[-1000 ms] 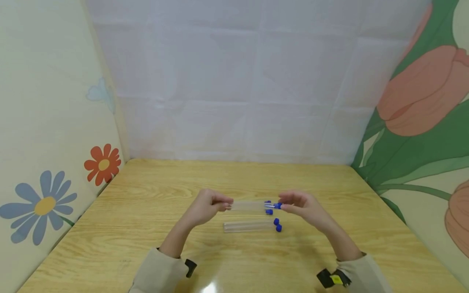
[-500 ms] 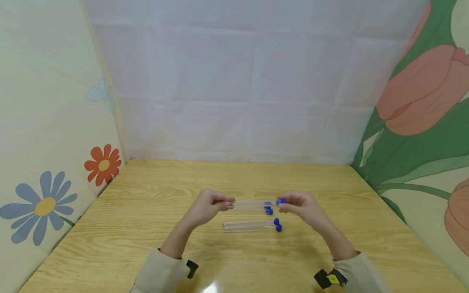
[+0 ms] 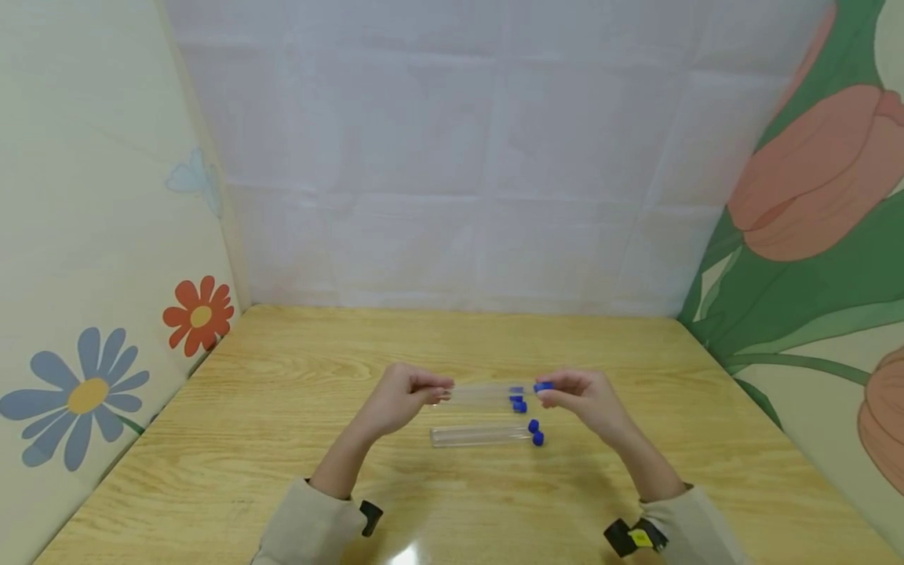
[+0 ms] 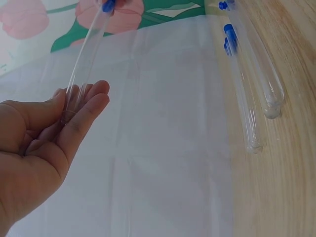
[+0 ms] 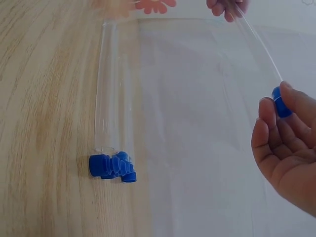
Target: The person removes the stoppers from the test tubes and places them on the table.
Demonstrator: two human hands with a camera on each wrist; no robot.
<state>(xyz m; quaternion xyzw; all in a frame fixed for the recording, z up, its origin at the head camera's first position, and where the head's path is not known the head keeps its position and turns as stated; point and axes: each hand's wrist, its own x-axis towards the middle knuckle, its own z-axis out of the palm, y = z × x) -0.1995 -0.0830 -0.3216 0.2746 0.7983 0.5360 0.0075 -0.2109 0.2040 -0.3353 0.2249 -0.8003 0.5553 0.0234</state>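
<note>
the left hand (image 4: pixel 47 140) pinches the closed end of a clear tube (image 4: pixel 90 57) between thumb and fingers. the right hand (image 5: pixel 291 143) pinches a blue cap (image 5: pixel 281 102) at the tube's other end, thumb on one side and fingers on the other; how far the cap is pushed in, i can't tell. the tube is held up off the table (image 3: pixel 297 377), its long axis running crosswise in front of the person, nearly level in the head view, closed end to the person's left and capped end to the right.

below and nearer the person, two capped tubes (image 3: pixel 480 436) lie side by side on the wood, their long axes close to parallel with the held one and their caps also to the right. more blue caps (image 3: pixel 519 407) show just under the held tube, on tubes lying the same way; the clear walls overlap, so their bodies are hard to separate.

farther out, both forearms come in from beige sleeves (image 3: pixel 311 518). beyond the table hangs a creased white cloth (image 3: pixel 452 157), with painted flowers (image 3: pixel 88 396) on the left side panel and large tulips (image 3: pixel 812 173) on the right.
</note>
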